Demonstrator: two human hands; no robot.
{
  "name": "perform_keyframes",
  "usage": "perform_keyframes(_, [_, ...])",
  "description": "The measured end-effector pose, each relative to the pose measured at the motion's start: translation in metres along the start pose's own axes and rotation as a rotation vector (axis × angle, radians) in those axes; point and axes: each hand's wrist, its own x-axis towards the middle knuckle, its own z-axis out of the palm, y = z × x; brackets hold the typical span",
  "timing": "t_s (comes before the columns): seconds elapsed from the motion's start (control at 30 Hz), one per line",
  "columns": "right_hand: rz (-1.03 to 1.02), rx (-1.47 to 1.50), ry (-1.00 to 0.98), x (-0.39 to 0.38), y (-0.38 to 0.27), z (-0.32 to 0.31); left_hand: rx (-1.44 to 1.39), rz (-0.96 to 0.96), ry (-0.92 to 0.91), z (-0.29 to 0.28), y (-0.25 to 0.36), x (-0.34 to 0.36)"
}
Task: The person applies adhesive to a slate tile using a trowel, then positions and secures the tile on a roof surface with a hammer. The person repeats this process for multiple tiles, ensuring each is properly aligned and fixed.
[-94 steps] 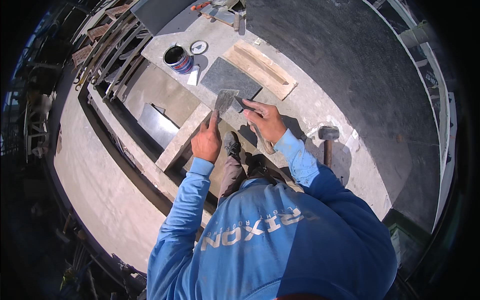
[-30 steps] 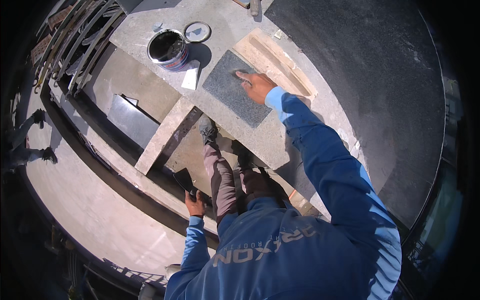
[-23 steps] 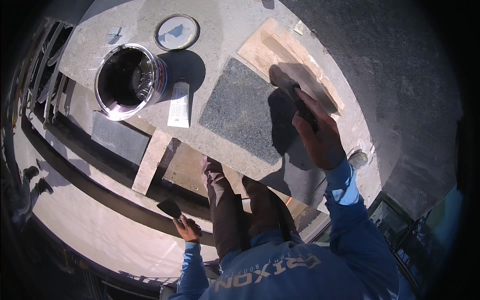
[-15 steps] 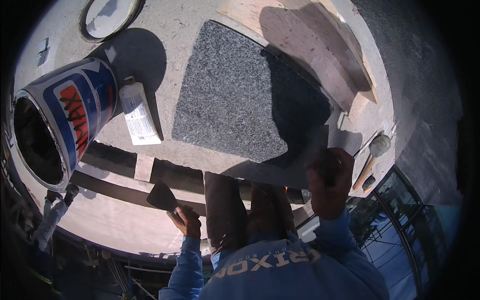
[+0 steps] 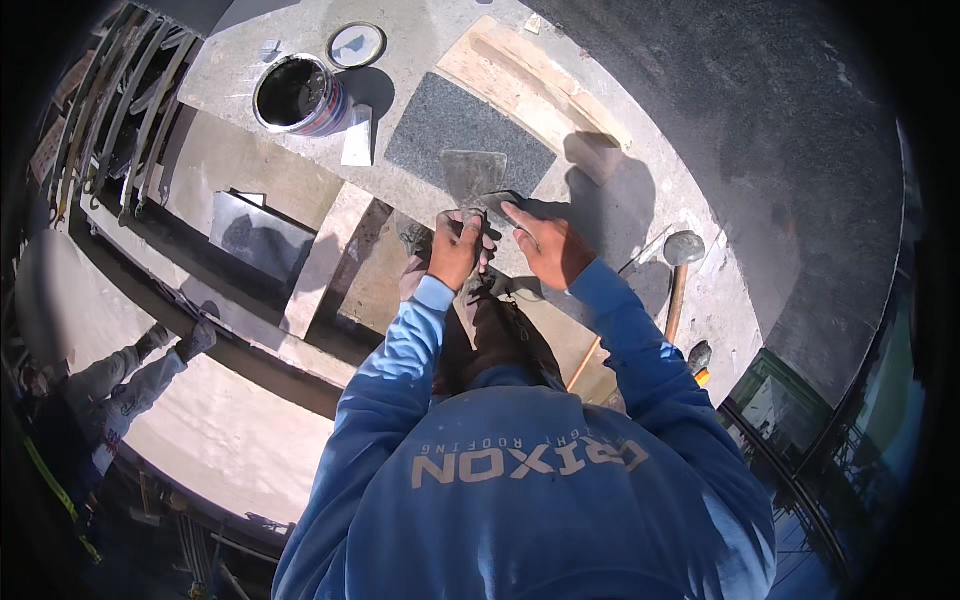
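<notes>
Held upright in my left hand (image 5: pixel 457 252) is a putty knife (image 5: pixel 474 172). Its broad grey blade overlaps the near part of the speckled dark granite slab (image 5: pixel 432 122) from this angle. My right hand (image 5: pixel 552 246) is closed around a dark flat-bladed scraper (image 5: pixel 512 201), seen nearly edge-on and close to the putty knife. Whether the two tools touch, I cannot tell. Beyond and left of my hands stands an open tin (image 5: pixel 322 118) with dark inner walls. A white bottle or tube (image 5: pixel 358 138) lies beside it, near the slab's left side.
A lid (image 5: pixel 356 46) lies behind the tin. Timber boards (image 5: pixel 545 85) run along the slab's far side. To the right rests a mallet (image 5: pixel 684 250) with a wooden handle. Wooden beams (image 5: pixel 325 260) frame openings at left. Another person (image 5: pixel 110 395) is at the far left.
The view has shifted and now takes in more of the surroundings. My hands, earlier wide apart, have come together in front of me, each with its tool still held.
</notes>
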Motion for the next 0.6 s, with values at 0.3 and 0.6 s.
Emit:
perform_keyframes(0.3, [-0.113, -0.384, 0.062, 0.091, -0.035, 0.019, 0.209, 0.203, 0.291, 0.000, -0.036, 0.008])
perform_keyframes(0.6, [-0.197, -0.365, 0.221, 0.059, 0.012, 0.039, 0.172, 0.218, 0.302, 0.004, -0.045, 0.015])
